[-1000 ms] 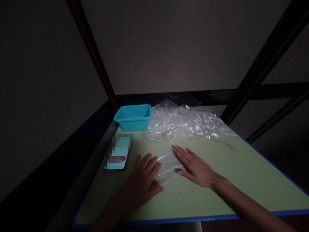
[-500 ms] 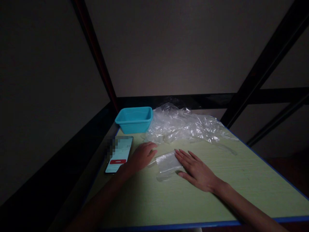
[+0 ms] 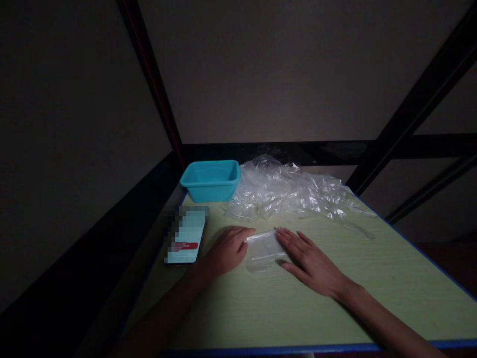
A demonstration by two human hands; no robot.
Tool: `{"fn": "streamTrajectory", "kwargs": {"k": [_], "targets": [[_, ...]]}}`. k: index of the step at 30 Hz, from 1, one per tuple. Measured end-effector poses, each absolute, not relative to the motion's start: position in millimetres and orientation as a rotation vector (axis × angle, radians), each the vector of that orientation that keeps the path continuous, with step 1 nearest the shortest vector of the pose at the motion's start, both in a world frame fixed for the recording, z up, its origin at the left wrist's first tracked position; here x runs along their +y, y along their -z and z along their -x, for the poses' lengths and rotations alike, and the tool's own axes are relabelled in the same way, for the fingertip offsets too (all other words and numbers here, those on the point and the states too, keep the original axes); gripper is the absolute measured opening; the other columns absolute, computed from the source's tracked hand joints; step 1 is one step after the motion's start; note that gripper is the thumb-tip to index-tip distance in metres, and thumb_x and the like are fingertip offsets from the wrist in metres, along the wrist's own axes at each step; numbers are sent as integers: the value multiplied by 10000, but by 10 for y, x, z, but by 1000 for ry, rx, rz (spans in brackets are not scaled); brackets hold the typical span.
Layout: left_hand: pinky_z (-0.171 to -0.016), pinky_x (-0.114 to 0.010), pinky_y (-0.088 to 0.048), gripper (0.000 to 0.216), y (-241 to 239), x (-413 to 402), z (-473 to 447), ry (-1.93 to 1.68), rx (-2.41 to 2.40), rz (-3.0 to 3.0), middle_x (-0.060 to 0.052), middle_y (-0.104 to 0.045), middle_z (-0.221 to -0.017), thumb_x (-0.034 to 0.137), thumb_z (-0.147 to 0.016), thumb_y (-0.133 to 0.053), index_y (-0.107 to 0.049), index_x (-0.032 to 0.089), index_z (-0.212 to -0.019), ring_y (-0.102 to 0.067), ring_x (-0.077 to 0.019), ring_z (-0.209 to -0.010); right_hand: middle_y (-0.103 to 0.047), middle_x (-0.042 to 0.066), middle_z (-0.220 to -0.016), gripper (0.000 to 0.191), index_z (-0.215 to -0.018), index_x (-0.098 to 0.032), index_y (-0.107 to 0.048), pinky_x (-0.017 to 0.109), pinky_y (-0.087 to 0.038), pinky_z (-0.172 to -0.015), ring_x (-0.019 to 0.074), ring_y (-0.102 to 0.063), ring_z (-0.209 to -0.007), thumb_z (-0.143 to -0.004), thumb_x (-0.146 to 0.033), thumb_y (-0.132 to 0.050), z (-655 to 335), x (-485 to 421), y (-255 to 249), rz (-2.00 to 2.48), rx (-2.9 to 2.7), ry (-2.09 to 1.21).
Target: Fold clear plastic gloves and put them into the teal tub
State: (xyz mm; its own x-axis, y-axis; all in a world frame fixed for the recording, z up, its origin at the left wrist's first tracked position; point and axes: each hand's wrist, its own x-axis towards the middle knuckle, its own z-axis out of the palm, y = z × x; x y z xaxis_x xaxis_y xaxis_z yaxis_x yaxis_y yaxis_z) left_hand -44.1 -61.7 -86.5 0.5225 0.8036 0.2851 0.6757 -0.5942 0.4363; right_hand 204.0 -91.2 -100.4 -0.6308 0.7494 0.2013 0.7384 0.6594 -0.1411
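A clear plastic bag [image 3: 266,246], folded into a small flat rectangle, lies on the table between my two hands. My left hand [image 3: 230,249] is at its left edge, thumb and fingers drawn together on the plastic; the fingertips are partly hidden. Flat over the bag's right side rests my right hand [image 3: 311,261], with its fingers stretched out and the thumb apart. A thin, loose layer of the plastic shows along the near side of the folded part.
Behind the hands spreads a crumpled heap of clear plastic bags [image 3: 290,191]. A turquoise basin [image 3: 212,191] stands at the back left, and a lit phone [image 3: 188,236] lies at the left edge. The pale green table [image 3: 335,318] has a blue rim.
My left hand has moved right, up to the folded bag, and its fingers have closed at the bag's left edge. The right hand stays flat on the bag. The view has shifted slightly.
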Motion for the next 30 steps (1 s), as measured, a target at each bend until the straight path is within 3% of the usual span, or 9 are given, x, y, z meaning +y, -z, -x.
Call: {"fn": "streamTrajectory", "kwargs": {"k": [5,13,18,20,25,30], "targets": [[-943,-342,-446,545,895,-629,442,-640,1278,-2453,-52,-658,-1094,-10,-629,-500,-574,179,-1134,-582,-203,-1029,-324,121,-1456,597,-1441,-159,-237,514,-317,-1056,262,-302,-1337,-933,-456,-338,-2043,-914,1009,1224,-2634,-58],[-932,-364,-452,537,906,-621,440,-667,1254,-2440,-59,-665,-1040,0,-617,-468,-582,164,-1115,-585,-212,-1000,-337,103,-1453,600,-1450,-195,-213,508,-318,-1056,262,-307,-1335,-929,-457,-352,-2035,-915,990,1205,-2618,-91],[-977,-372,-427,542,849,-644,464,-663,1189,-2512,-80,-622,-1164,35,-633,-449,-571,150,-1149,-557,-213,-1078,-325,102,-1460,603,-1455,-201,-197,493,-311,-1063,258,-302,-1338,-931,-465,-340,-2039,-915,983,1210,-2613,-100],[-1028,-382,-381,554,828,-665,468,-616,1104,-2569,-93,-560,-1270,60,-681,-430,-519,141,-1222,-502,-206,-1175,-308,110,-1466,611,-1456,-192,-190,504,-305,-1064,262,-287,-1344,-932,-473,-331,-2039,-912,984,1206,-2621,-107],[-1129,-409,-197,589,850,-739,423,-316,919,-2758,-159,-246,-1488,169,-821,-419,-290,58,-1385,-195,-217,-1385,-270,143,-1471,653,-1456,-148,-162,531,-283,-1064,274,-247,-1356,-929,-500,-316,-2039,-901,1018,1183,-2674,-71],[-1118,-423,-215,635,878,-803,359,-175,920,-2801,-202,-212,-1485,319,-865,-447,-239,35,-1394,-153,-254,-1390,-268,129,-1472,663,-1464,-183,-100,516,-274,-1072,268,-250,-1354,-927,-494,-333,-2051,-896,1064,1158,-2659,-23]]}}
